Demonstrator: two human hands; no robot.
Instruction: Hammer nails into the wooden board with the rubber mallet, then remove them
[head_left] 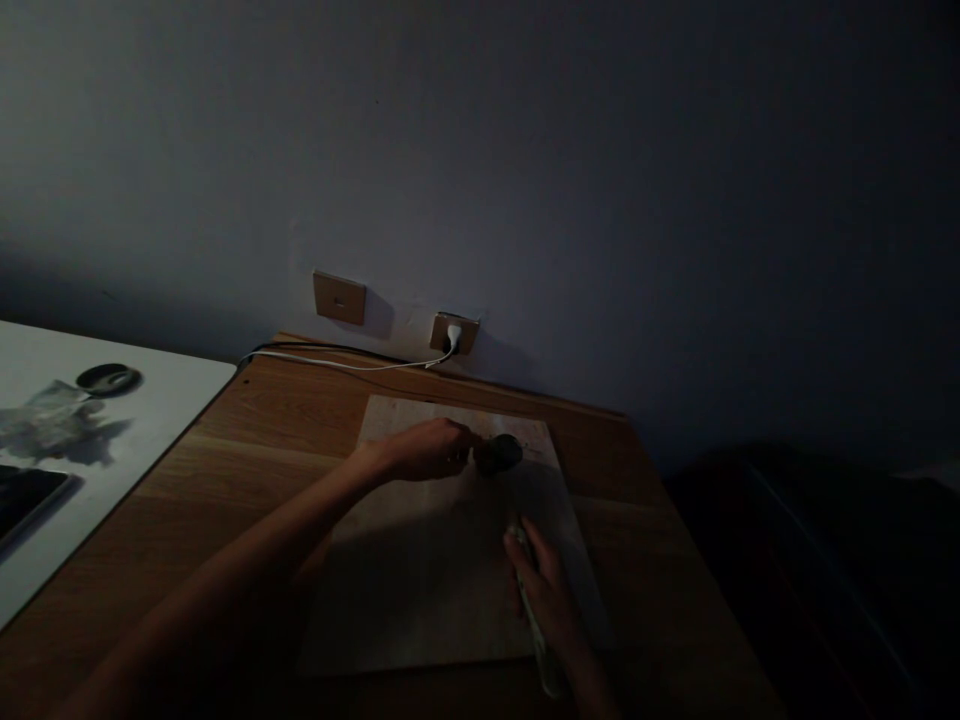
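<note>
My left hand point(439, 448) reaches across a pale flat board point(420, 560), its fingers pinched together. Right at those fingertips is a small dark round object point(506, 452), too dim to name; whether the fingers grip it, I cannot tell. My right hand point(547, 590) is wrapped round a long, slim, pale handle point(536, 630) above the right half of the board. One end of the handle points toward the dark object, the other sticks out below the hand. Shadow hides what the handle belongs to.
The board lies on a wooden table point(637, 560) against a wall. Cables point(352, 365) run along its back edge to a plugged-in socket point(455, 335). On a white surface point(172, 385) at left are a dark ring-shaped item point(105, 379), a crumpled clear wrapper point(52, 415) and a dark flat device point(26, 500).
</note>
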